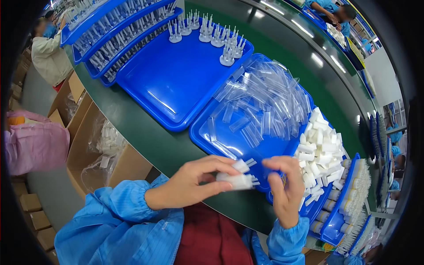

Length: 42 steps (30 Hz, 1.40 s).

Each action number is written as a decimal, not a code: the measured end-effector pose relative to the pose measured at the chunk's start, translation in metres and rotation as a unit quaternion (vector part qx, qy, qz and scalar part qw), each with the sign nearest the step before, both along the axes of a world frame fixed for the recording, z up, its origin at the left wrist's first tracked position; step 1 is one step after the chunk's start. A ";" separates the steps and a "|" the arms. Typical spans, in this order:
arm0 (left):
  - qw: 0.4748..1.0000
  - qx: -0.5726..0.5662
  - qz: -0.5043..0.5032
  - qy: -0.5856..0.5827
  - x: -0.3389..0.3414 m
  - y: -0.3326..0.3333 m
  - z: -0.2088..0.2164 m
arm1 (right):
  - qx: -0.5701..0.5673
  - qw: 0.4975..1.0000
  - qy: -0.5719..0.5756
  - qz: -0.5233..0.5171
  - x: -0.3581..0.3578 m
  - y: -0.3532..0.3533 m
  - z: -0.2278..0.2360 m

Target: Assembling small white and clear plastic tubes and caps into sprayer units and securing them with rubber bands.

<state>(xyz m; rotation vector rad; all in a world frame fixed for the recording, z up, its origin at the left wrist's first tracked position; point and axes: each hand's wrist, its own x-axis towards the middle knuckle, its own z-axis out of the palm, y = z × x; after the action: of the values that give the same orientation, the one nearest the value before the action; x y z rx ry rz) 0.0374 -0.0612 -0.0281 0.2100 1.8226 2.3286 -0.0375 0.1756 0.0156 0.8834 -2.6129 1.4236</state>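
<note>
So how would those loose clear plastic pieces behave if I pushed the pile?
The clear plastic pieces look thin and see-through, so probably light. Their straight edges suggest some stiffness. Heaped loosely at crossing angles, they'd likely slide over one another.

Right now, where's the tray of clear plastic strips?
Head view: the strip tray is just right of centre on the green table, between the tray of upright white parts on the left and the pile of white blocks on the right.
</note>
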 end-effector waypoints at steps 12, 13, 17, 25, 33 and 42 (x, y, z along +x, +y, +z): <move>0.990 0.039 0.134 0.002 0.005 -0.016 0.000 | 0.423 0.884 0.193 0.044 -0.027 -0.055 -0.011; 0.990 0.017 0.139 0.015 0.006 -0.013 0.000 | 0.349 0.929 0.119 0.035 -0.028 -0.050 -0.008; 0.993 -0.007 0.118 0.018 0.002 -0.006 0.014 | -0.030 0.979 -0.188 -0.065 -0.017 -0.036 0.018; 0.995 -0.017 0.095 0.018 -0.003 0.013 0.017 | -0.275 0.945 -0.122 -0.124 0.030 -0.037 0.001; 0.991 -0.022 0.132 -0.013 -0.001 0.023 0.020 | -0.205 0.963 -0.131 -0.114 0.037 -0.027 -0.009; 0.979 -0.149 0.083 0.111 -0.002 0.021 0.021 | -0.129 0.984 0.105 -0.067 0.040 -0.016 -0.039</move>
<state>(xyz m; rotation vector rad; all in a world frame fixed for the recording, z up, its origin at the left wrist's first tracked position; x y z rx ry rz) 0.0353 -0.0402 -0.0075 0.2960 2.3519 2.1687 0.0022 0.1593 -0.0237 0.7630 -2.2282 1.4989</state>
